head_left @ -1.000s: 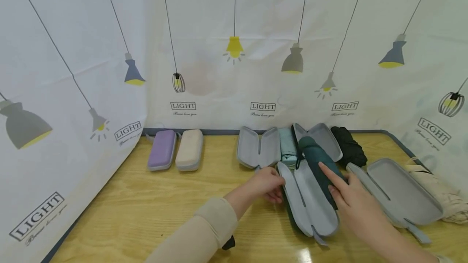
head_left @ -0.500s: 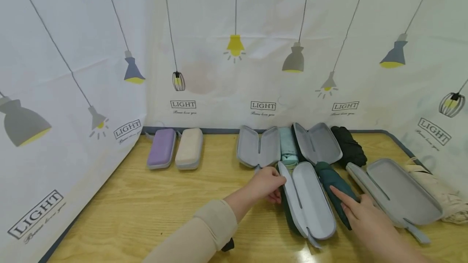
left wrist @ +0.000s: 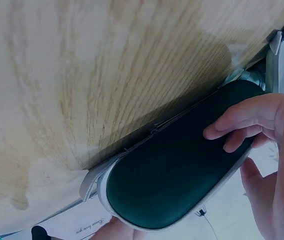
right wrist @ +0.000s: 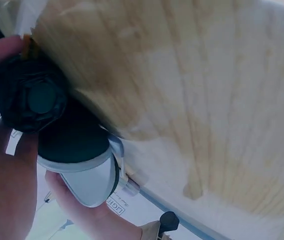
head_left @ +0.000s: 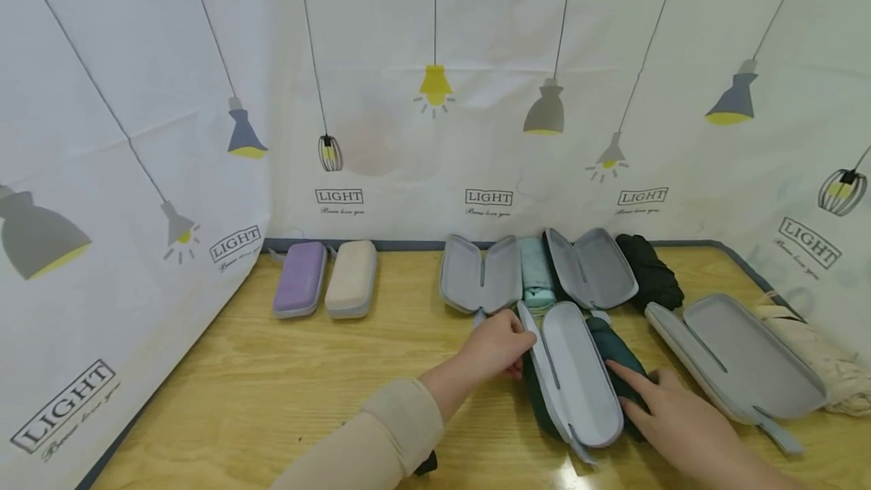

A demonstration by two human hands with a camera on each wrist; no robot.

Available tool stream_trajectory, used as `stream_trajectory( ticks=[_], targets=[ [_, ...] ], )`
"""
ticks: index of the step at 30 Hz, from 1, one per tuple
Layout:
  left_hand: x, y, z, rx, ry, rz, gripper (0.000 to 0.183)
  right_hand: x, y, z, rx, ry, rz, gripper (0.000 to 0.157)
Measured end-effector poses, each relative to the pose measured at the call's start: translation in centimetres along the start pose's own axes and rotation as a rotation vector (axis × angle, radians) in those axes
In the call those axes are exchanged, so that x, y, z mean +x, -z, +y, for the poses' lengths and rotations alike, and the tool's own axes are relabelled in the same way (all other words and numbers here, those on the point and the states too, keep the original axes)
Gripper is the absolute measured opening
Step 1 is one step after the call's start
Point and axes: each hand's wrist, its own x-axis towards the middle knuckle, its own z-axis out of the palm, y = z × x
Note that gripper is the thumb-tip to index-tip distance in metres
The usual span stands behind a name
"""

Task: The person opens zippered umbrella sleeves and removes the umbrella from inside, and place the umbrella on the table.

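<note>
A long zip case [head_left: 584,380], dark green outside and lined in pale grey, lies unfolded on the table. My left hand [head_left: 497,342] pinches its left shell near the far end; the left wrist view has the fingers on the green outside [left wrist: 167,170] and the thumb at the rim. Close along the case's right side is a folded dark green umbrella [head_left: 615,345]. My right hand [head_left: 680,414] grips it, index finger stretched along it. In the right wrist view the umbrella's round end [right wrist: 29,95] shows between thumb and fingers.
Behind stand two unfolded grey-lined cases [head_left: 481,274], a rolled light teal umbrella [head_left: 537,271] and a black folded bundle [head_left: 648,271]. To the right are another unfolded case [head_left: 755,354] and a beige bundle [head_left: 810,346]. Purple [head_left: 299,278] and cream [head_left: 351,278] closed cases lie back left.
My right hand has lowered the umbrella from above the case's right shell to its right side, then drawn it in closer alongside. My left hand keeps its hold on the case.
</note>
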Motion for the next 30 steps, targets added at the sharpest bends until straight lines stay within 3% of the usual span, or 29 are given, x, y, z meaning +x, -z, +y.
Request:
stream_trajectory(
  ticks=[4,7,11,14,17,20,25,30],
  targets=[
    [-0.3,0.0,0.1,0.069,-0.027,0.006,0.014,-0.1,0.7,-0.1,0.005,0.057,0.022,0.068],
    [-0.5,0.0,0.2,0.159,-0.061,0.005,0.020,0.0,1.1,0.3,0.063,0.177,0.014,0.065],
    [-0.9,0.0,0.3,0.239,-0.074,0.001,0.033,-0.1,1.6,1.0,0.111,0.375,-0.048,0.056],
    [-1.2,-0.1,0.3,0.290,-0.093,-0.006,0.042,0.0,1.9,1.3,0.110,0.468,-0.116,0.063],
    [-1.5,-0.1,0.4,0.374,-0.151,-0.006,0.046,0.1,2.1,1.5,0.108,0.510,-0.171,0.071],
    [-1.7,0.0,0.3,0.478,-0.227,-0.016,0.038,0.3,2.0,1.6,0.110,0.561,-0.193,0.075],
    [-1.9,0.4,-0.3,0.581,-0.309,-0.034,0.019,1.0,1.6,1.9,0.002,0.696,-0.128,0.072],
    [-2.3,1.3,-1.1,0.588,-0.305,-0.058,0.029,2.1,1.3,1.8,-0.098,0.815,-0.054,0.063]
  ],
)
